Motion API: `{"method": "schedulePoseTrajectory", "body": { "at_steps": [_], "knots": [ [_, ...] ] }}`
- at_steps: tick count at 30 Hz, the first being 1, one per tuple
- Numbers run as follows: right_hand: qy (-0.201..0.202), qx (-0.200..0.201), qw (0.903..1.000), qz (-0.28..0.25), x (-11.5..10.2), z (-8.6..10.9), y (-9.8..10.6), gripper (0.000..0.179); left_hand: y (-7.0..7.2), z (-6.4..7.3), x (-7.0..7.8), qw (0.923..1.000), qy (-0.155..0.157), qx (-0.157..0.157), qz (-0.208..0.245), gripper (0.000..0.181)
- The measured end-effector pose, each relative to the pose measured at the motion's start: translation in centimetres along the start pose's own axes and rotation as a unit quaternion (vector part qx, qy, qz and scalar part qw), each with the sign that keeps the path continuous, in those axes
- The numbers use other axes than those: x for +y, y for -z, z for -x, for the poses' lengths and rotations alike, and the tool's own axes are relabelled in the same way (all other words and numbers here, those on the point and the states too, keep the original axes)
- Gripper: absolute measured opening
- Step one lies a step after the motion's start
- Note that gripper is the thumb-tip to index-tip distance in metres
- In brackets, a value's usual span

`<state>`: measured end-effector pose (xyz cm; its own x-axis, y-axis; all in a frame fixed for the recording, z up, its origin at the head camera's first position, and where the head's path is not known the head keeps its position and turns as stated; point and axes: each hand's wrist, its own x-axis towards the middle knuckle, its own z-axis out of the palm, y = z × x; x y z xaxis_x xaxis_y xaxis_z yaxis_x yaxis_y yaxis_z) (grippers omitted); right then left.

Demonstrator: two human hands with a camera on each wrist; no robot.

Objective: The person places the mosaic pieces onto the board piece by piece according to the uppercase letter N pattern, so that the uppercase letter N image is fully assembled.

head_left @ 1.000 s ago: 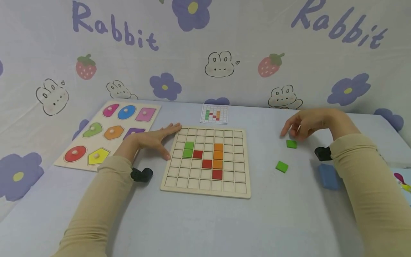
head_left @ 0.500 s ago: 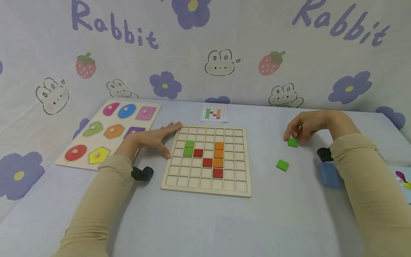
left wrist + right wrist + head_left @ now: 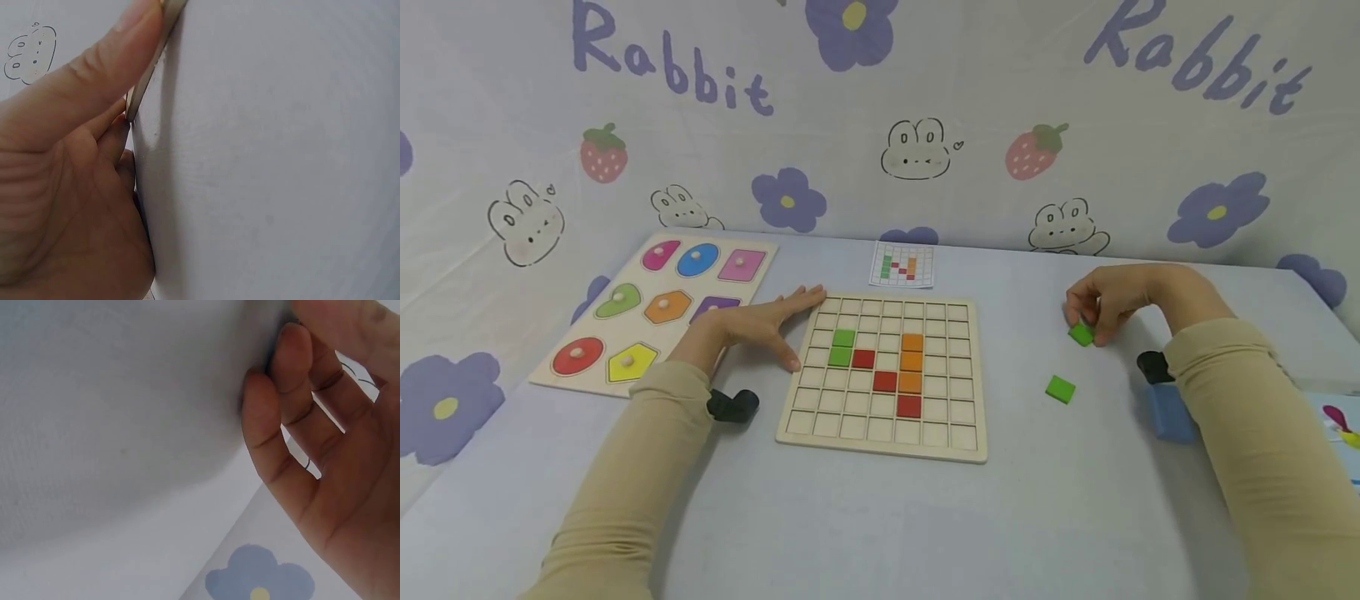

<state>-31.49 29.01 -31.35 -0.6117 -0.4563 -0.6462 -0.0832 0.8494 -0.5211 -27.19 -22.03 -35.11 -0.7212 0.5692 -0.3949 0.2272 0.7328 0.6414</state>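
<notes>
In the head view my left hand [image 3: 758,325] has its fingers spread along the left edge of a wooden grid board [image 3: 857,443]. The left wrist view shows that thumb at the board's edge [image 3: 147,81]. The grid holds two green tiles [image 3: 842,347], several red tiles [image 3: 885,381] on a diagonal and a column of orange tiles [image 3: 912,362]. Off to the right, my right hand [image 3: 1116,298] pinches a green square tile [image 3: 1082,335], which is tilted close over the table. A second green tile [image 3: 1061,389] lies nearer me. The right wrist view shows curled fingers [image 3: 262,419], without the tile visible.
Behind the board lies a small printed card [image 3: 902,265] with a coloured grid pattern. A knobbed shape puzzle [image 3: 625,330] lies to the left, partly behind my left arm. Beside my right forearm is a blue block [image 3: 1171,412]. A patterned cloth [image 3: 850,125] hangs at the back.
My right hand has come down onto the farther green tile and now pinches it, turning it slightly. The left hand stays at the board's edge.
</notes>
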Motion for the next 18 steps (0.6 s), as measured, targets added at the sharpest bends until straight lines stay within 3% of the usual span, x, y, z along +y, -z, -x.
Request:
{"method": "schedulePoseTrajectory", "body": {
  "at_steps": [6, 12, 18],
  "knots": [
    [0.000, 0.018, 0.9997, 0.018, -0.7, 0.1, 0.1, 0.031, 0.0, 0.0, -0.2, 1.0000, 0.003, 0.003, 0.002, 0.120],
    [-0.001, 0.037, 0.9993, 0.003, -1.2, -0.1, 0.0, 0.023, 0.0, -0.2, -0.3, 1.0000, -0.003, 0.003, -0.003, 0.120],
    [0.052, 0.083, 0.9952, 0.000, -4.0, -0.8, -1.1, 0.023, 0.0, -0.3, -0.3, 1.0000, -0.005, 0.002, -0.006, 0.121]
  ]
}}
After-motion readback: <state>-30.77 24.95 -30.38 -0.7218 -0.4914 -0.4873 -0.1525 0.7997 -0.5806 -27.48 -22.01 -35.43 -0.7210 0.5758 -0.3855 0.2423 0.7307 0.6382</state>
